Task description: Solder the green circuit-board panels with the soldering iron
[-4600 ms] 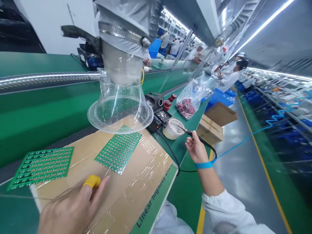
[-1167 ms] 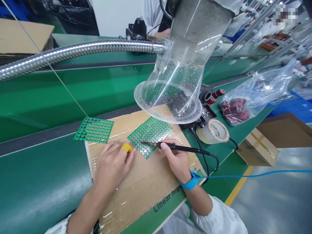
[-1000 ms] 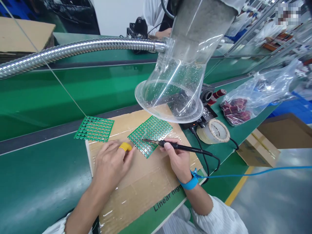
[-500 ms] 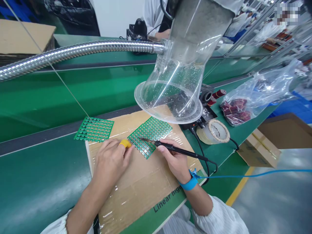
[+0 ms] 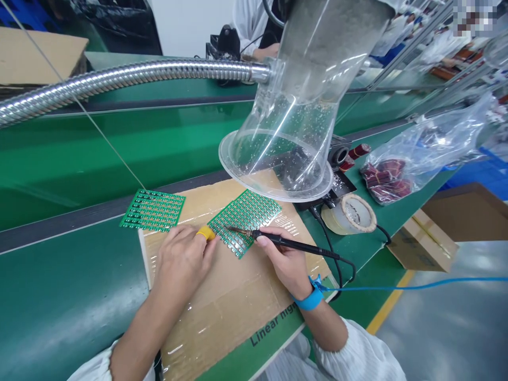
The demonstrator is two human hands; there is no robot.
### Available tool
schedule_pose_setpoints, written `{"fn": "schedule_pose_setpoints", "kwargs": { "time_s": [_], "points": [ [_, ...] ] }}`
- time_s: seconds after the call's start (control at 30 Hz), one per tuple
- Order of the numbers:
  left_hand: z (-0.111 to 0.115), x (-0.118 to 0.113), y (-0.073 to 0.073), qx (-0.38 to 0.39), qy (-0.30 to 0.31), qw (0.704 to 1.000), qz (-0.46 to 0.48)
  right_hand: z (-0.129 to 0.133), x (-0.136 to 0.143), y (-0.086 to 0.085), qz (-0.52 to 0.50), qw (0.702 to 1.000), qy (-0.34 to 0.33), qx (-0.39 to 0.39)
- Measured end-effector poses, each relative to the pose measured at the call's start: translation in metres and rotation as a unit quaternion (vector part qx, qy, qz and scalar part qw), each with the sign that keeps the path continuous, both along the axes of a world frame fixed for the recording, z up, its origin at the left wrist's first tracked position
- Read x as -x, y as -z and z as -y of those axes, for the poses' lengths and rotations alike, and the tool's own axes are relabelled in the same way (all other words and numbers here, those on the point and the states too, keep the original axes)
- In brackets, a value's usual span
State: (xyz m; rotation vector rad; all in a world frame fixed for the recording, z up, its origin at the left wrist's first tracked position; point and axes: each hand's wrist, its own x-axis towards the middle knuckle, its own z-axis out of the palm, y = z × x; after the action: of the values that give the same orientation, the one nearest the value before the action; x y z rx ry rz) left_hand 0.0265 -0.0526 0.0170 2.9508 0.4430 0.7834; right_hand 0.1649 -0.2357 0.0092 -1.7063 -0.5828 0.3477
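Observation:
My right hand (image 5: pixel 283 259) grips a soldering iron (image 5: pixel 297 244) like a pen, its tip over a green circuit board (image 5: pixel 246 217) made of many small repeated units. At the near left corner of that board is my left hand (image 5: pixel 184 254), fingers bent and thumb brought in against the forefinger, which wears a yellow finger cover (image 5: pixel 206 232). Whatever lies between those fingertips is too small to make out. A second green circuit board (image 5: pixel 153 210) lies just beyond my left knuckles. Under both hands is a tape-covered cardboard sheet (image 5: pixel 222 307).
A clear fume hood (image 5: pixel 286 143) on a metal hose (image 5: pixel 138 76) hangs above the work. To the right stand a tape roll (image 5: pixel 349 214), a bag of dark red bundles (image 5: pixel 391 177) and a carton (image 5: pixel 424 243). A blue cord (image 5: pixel 416 284) runs from my right wristband.
The soldering iron's tip has shifted very slightly left over the board. Both hands keep nearly the same place, and the view has moved a little.

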Motion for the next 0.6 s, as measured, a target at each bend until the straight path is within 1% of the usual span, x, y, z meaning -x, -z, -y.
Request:
{"fn": "schedule_pose_setpoints", "kwargs": {
  "time_s": [0.13, 0.3, 0.5, 0.6],
  "points": [
    [0.0014, -0.003, 0.0014, 0.003, -0.006, 1.0, -0.018, 0.0008, -0.0004, 0.0025, -0.012, 1.0, -0.001, -0.002],
    [-0.0014, 0.0004, 0.0002, 0.021, -0.009, 1.0, -0.017, 0.0013, -0.0007, 0.0028, -0.015, 1.0, -0.003, -0.002],
    [-0.0049, 0.0053, -0.0015, 0.08, -0.043, 0.996, -0.018, 0.0013, -0.001, 0.0021, -0.018, 1.0, -0.006, -0.003],
    [-0.0038, 0.0068, -0.0033, 0.121, -0.029, 0.992, -0.01, 0.0014, -0.0013, 0.0025, -0.014, 1.0, -0.006, -0.003]
  ]
}}
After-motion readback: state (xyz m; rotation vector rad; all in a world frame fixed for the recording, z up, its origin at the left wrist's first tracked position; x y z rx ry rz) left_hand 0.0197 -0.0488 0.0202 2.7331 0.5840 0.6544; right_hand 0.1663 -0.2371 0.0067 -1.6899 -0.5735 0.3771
